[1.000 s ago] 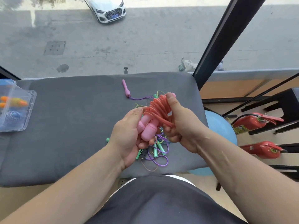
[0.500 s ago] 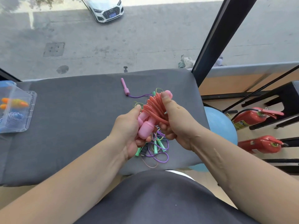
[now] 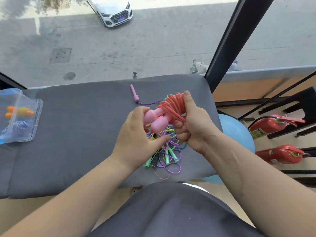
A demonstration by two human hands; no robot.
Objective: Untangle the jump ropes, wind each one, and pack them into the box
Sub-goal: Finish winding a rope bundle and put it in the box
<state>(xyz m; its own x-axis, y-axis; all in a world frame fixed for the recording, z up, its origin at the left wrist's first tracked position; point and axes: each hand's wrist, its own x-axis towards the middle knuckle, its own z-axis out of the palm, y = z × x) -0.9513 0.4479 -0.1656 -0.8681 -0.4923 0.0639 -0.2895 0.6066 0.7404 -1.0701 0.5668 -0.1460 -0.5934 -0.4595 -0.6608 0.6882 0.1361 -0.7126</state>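
Grey cushion (image 3: 77,134); left hand (image 3: 136,135) round pink handles (image 3: 154,121), right hand (image 3: 195,125) seemingly round coil (image 3: 171,106)

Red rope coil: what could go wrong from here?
1. The red rope coil is pinned only by the right hand; easing that grip could let loops spring open.
2. The tangled ropes lie beneath it, so a dropped loop may snag there.
3. The clear box sits far left; the carry might unwind the coil.
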